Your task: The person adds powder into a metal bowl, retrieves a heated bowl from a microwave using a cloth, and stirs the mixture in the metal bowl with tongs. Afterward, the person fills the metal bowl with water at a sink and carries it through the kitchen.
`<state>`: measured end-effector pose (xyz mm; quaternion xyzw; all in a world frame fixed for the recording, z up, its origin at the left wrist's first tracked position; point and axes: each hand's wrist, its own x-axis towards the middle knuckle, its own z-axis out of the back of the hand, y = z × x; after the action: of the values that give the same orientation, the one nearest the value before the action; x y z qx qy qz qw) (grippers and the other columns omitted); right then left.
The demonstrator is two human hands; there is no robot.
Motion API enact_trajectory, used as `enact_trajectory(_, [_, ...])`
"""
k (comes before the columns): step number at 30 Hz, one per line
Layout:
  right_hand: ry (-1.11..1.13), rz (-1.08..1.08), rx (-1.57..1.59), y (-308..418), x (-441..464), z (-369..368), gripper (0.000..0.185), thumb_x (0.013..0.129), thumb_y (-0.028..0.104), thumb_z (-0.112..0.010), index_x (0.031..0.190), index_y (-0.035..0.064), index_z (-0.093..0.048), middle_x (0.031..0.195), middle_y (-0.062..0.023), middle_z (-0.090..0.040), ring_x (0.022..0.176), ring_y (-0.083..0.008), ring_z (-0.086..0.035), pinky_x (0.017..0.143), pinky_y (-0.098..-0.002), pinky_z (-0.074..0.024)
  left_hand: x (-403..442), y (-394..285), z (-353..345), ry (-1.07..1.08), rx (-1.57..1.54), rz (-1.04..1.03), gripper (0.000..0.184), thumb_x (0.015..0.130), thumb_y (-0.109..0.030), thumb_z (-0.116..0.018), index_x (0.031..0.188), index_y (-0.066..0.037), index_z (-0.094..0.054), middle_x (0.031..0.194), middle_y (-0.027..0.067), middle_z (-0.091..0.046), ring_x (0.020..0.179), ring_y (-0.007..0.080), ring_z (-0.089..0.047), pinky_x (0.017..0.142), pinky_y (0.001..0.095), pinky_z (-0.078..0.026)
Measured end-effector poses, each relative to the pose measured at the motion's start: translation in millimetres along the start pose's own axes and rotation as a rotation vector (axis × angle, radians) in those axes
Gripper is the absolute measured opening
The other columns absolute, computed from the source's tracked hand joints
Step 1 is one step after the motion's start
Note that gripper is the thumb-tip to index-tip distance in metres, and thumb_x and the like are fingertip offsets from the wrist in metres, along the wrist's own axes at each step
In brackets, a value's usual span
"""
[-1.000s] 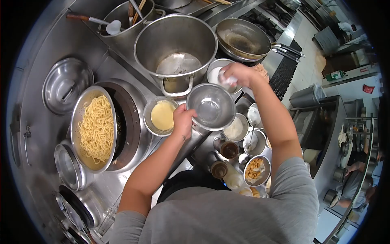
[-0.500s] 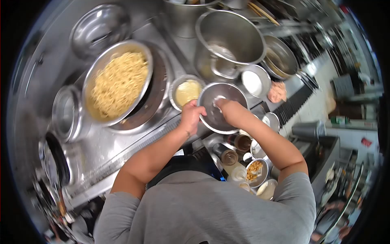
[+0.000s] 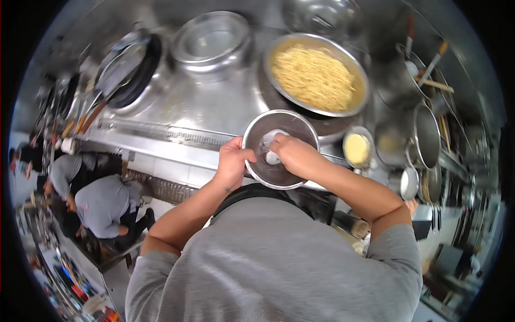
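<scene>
A steel mixing bowl (image 3: 257, 174) is held in front of my body, its opening facing up toward me. My left hand (image 3: 232, 161) grips the rim on its left side, thumb over the edge. Inside the bowl, my right hand (image 3: 292, 153) has its fingers curled around a soft white piece of something (image 3: 272, 157), pressed near the bottom; whether it is cloth, paper or food I cannot make out. Just beyond the bowl stands a wide steel pan of cooked noodles (image 3: 316, 75). A small container of pale yellow contents (image 3: 357, 148) lies to the right.
Stacked steel bowls (image 3: 212, 40) and black pans (image 3: 145, 75) occupy the steel counter (image 3: 177, 112) at the left. Deep pots (image 3: 426, 134) and a cup of white contents (image 3: 409, 183) line the right. Two people in grey shirts (image 3: 104, 204) bend at the lower left.
My view and body have turned left, so the noodles now appear ahead and other people come into sight. The bowl has come along in my hands; the white piece shows more clearly.
</scene>
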<state>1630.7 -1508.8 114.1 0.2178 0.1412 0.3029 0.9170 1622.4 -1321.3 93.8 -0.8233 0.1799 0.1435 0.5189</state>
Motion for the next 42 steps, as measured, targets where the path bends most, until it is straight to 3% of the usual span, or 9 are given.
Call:
enact_trajectory(6, [0.035, 0.454, -0.051, 97.8, 142.7, -62.9, 0.015, 0.065, -0.001, -0.055, 0.080, -0.0002, -0.059, 0.081, -0.0179, -0.057, 0.075, -0.0352, -0.059, 0.067, -0.0421, -0.0479, -38.8, -37.2, 167.7, -0.235, -0.185, -0.237, 0.019, 0.059, 0.014, -0.050, 0.064, -0.005, -0.050, 0.062, 0.0049, -0.056, 0.052, 0.0118, -0.049, 0.051, 0.0232, -0.040])
enact_trajectory(10, [-0.169, 0.578, -0.065, 147.6, 206.2, -82.0, 0.010, 0.065, 0.001, -0.056, 0.074, 0.0007, -0.060, 0.079, -0.0169, -0.058, 0.076, -0.0346, -0.060, 0.069, -0.0417, -0.0484, -57.6, -44.4, 205.9, -0.507, -0.188, -0.391, 0.022, 0.060, 0.014, -0.048, 0.075, 0.002, -0.058, 0.067, 0.0063, -0.059, 0.054, 0.0125, -0.050, 0.051, 0.0234, -0.040])
enact_trajectory(13, [-0.069, 0.788, 0.067, 164.3, 241.6, -113.2, 0.009, 0.065, 0.001, -0.056, 0.073, 0.0016, -0.061, 0.078, -0.0158, -0.059, 0.077, -0.0339, -0.059, 0.072, -0.0414, -0.0479, -54.7, -56.8, 243.6, -0.614, -0.243, -0.441, 0.019, 0.062, 0.013, -0.049, 0.074, -0.001, -0.057, 0.064, 0.0044, -0.058, 0.051, 0.0110, -0.048, 0.048, 0.0226, -0.038])
enact_trajectory(16, [0.128, 0.597, -0.200, 175.0, 262.8, -106.0, 0.013, 0.064, 0.005, -0.058, 0.075, 0.0026, -0.064, 0.082, -0.0151, -0.062, 0.079, -0.0325, -0.061, 0.071, -0.0395, -0.0494, -52.3, -44.7, 259.6, -0.692, -0.238, -0.428, 0.018, 0.062, 0.012, -0.050, 0.072, -0.002, -0.056, 0.061, 0.0033, -0.056, 0.047, 0.0099, -0.045, 0.043, 0.0221, -0.034])
enact_trajectory(25, [-0.115, 0.491, 0.000, 161.1, 306.9, -105.1, 0.012, 0.065, 0.003, -0.057, 0.074, 0.0026, -0.064, 0.076, -0.0177, -0.059, 0.074, -0.0351, -0.059, 0.068, -0.0406, -0.0462, -14.9, -73.6, 254.7, -0.743, -0.294, -0.447, 0.015, 0.062, 0.010, -0.051, 0.068, -0.003, -0.054, 0.058, 0.0027, -0.053, 0.043, 0.0091, -0.041, 0.037, 0.0232, -0.031])
enact_trajectory(29, [0.186, 0.418, -0.048, 132.0, 322.2, -104.4, 0.012, 0.066, 0.005, -0.060, 0.077, 0.0032, -0.066, 0.081, -0.0163, -0.061, 0.080, -0.0335, -0.059, 0.071, -0.0391, -0.0466, 14.4, -70.1, 256.0, -0.733, -0.293, -0.414, 0.016, 0.062, 0.011, -0.050, 0.065, -0.004, -0.052, 0.056, 0.0014, -0.051, 0.042, 0.0080, -0.038, 0.038, 0.0229, -0.026])
enact_trajectory(32, [-0.024, 0.551, 0.125, 103.4, 344.0, -74.4, 0.020, 0.067, 0.002, -0.062, 0.086, 0.0044, -0.068, 0.090, -0.0141, -0.064, 0.082, -0.0299, -0.061, 0.074, -0.0346, -0.0481, 42.5, -78.7, 248.9, -0.739, -0.296, -0.397, 0.018, 0.062, 0.012, -0.049, 0.065, -0.005, -0.053, 0.057, 0.0014, -0.052, 0.044, 0.0076, -0.038, 0.039, 0.0225, -0.026])
enact_trajectory(34, [0.219, 0.076, 0.559, 93.7, 367.1, -23.8, 0.020, 0.072, 0.001, -0.065, 0.092, 0.0025, -0.068, 0.087, -0.0093, -0.067, 0.076, -0.0160, -0.063, 0.072, -0.0272, -0.0496, 78.3, -82.5, 248.1, -0.758, -0.324, -0.387, 0.018, 0.062, 0.012, -0.048, 0.066, -0.004, -0.054, 0.058, 0.0012, -0.052, 0.044, 0.0075, -0.038, 0.040, 0.0225, -0.028])
enact_trajectory(42, [0.324, -0.100, 1.022, 7.5, 449.5, 12.6, 0.021, 0.074, -0.005, -0.063, 0.095, -0.0061, -0.062, 0.087, -0.0126, -0.066, 0.075, -0.0165, -0.062, 0.069, -0.0254, -0.0505, 152.7, -95.5, 248.2, -0.739, -0.263, -0.289, 0.015, 0.062, 0.009, -0.050, 0.067, -0.004, -0.056, 0.059, -0.0006, -0.052, 0.048, 0.0069, -0.039, 0.044, 0.0218, -0.030])
